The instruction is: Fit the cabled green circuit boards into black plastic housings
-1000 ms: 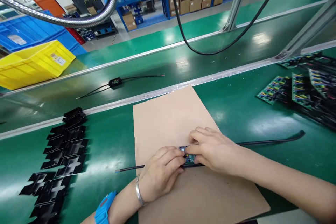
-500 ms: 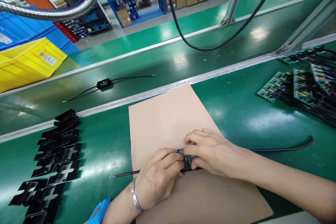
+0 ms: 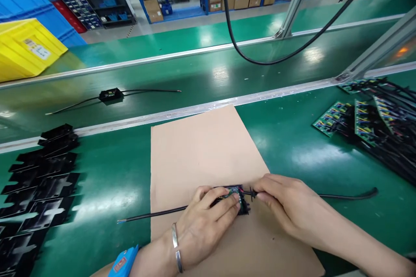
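Observation:
A small black plastic case (image 3: pixel 244 210) with a green circuit board (image 3: pixel 234 190) in it lies on a sheet of brown cardboard (image 3: pixel 198 151). My left hand (image 3: pixel 208 220) lies over its left part, the fingers bent and pressing on the board, hiding much of it. To the right of the case, my right hand (image 3: pixel 282 199) pinches the black cable (image 3: pixel 250 193) close to where its thin wires meet the board. That cable runs on behind the hand to the right. Another black cable (image 3: pixel 152 215) leads out left from under my left hand, its bare wire ends showing.
Several empty black cases (image 3: pixel 48 181) stand in rows at left. Circuit boards with cables (image 3: pixel 367 121) are piled at right. A cased board with two cables (image 3: pixel 111 94) lies on the strip beyond the metal rail (image 3: pixel 182 114). A yellow bin (image 3: pixel 29 49) stands far left; a black cable (image 3: pixel 260 61) hangs overhead.
My right hand has moved right, off the board and onto the cable beside the case. My left hand has shifted right, its fingers now spread over the board. The camera view has tilted slightly.

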